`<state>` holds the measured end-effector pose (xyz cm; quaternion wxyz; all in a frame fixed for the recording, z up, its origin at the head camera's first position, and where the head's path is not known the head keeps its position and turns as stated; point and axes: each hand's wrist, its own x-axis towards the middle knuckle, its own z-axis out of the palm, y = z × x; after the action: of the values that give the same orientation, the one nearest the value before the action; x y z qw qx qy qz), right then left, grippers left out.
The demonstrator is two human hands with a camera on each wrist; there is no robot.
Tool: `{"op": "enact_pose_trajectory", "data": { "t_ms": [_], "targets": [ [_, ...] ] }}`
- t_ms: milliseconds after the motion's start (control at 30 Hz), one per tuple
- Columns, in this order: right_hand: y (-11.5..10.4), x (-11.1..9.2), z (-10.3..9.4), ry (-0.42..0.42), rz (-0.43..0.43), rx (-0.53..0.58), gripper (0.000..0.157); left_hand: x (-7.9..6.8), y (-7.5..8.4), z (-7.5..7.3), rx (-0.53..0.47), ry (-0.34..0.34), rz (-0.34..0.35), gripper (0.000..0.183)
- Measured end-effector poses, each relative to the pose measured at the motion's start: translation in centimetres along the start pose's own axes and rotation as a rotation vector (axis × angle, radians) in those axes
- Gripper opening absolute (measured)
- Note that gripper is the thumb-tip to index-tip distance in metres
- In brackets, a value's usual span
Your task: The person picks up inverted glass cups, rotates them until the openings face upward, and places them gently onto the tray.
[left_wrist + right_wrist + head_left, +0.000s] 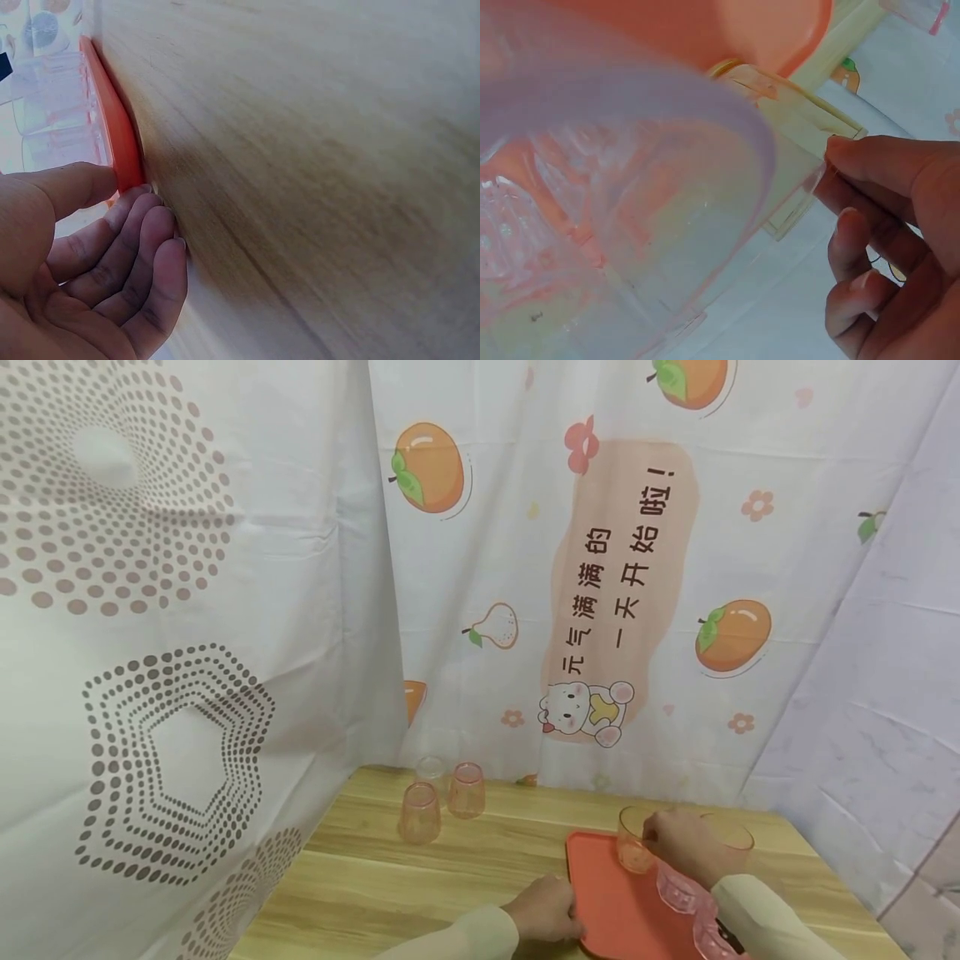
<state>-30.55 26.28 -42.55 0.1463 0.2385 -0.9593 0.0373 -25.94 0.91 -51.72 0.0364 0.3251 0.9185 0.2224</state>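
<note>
My left hand (544,908) grips the near-left edge of an orange-red tray (611,906). In the left wrist view its thumb lies over the tray's rim, with the fingers curled beneath it. At the tray's far end, my right hand (684,845) pinches the rim of an amber clear tumbler (634,857) between thumb and forefinger. A second amber tumbler (741,838) shows partly behind that hand. Two pink clear tumblers (677,893) are on the tray's right side, partly covered by the right forearm. A blurred clear tumbler (705,112) fills the near part of the right wrist view.
Back left on the wooden table (360,885) are two pink tumblers (420,818) and a colourless glass (430,770), close together. Printed curtains (480,568) hang along the table's back and left edges.
</note>
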Motion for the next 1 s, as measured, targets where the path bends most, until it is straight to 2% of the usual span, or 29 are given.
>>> {"op": "enact_pose_trajectory", "data": {
  "t_ms": [333, 500, 633, 1000],
  "targets": [
    [0.0, -0.9, -0.4, -0.034, 0.117, 0.024, 0.009, -0.1, 0.2, 0.0, 0.007, 0.003, 0.006, 0.038],
    [-0.5, -1.0, -1.3, -0.001, 0.099, 0.052, 0.007, 0.1, 0.1, -0.3, -0.031, -0.035, -0.003, 0.037],
    [-1.2, -1.3, -1.9, 0.042, 0.098, 0.055, 0.005, 0.1, 0.1, -0.4, -0.028, -0.04, -0.008, 0.038],
    [-3.7, -2.5, -1.3, 0.097, 0.04, 0.078, 0.009, -0.2, -0.2, 0.1, 0.0, -0.017, 0.029, 0.051]
  ]
}}
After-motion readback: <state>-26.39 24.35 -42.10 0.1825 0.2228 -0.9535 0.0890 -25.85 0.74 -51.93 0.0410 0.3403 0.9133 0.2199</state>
